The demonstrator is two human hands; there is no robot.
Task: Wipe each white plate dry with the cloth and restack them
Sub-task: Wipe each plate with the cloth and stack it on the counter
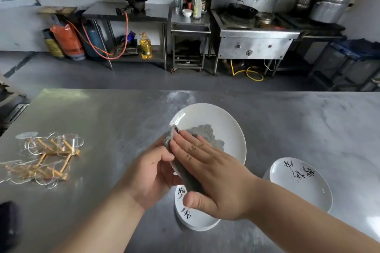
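Gripping the near-left edge of a tilted white plate (213,121), the left hand (152,174) holds it above the steel tabletop (102,113). Its grip is closed on the rim, thumb on top. Flat and open-fingered, the right hand (209,172) presses a grey cloth (207,133) onto the plate's face. 2 other spots on the tabletop hold plates with black brush lettering: a stack (191,215) below the hands, count unclear, and 1 plate (302,185) at right. At far left, clear glass mugs (67,144) rest on a wooden rack (49,156), too jumbled to count.
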